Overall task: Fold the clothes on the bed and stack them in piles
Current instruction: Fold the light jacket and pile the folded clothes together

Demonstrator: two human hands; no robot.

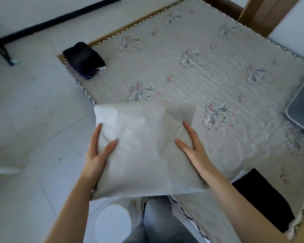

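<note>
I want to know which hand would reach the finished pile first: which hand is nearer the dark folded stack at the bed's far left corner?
Left. The left hand holds the white garment's left edge, below the dark stack; the right hand is farther right.

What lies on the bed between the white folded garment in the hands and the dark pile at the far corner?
Nothing: head view shows bare floral sheet between white garment and dark pile.
</note>
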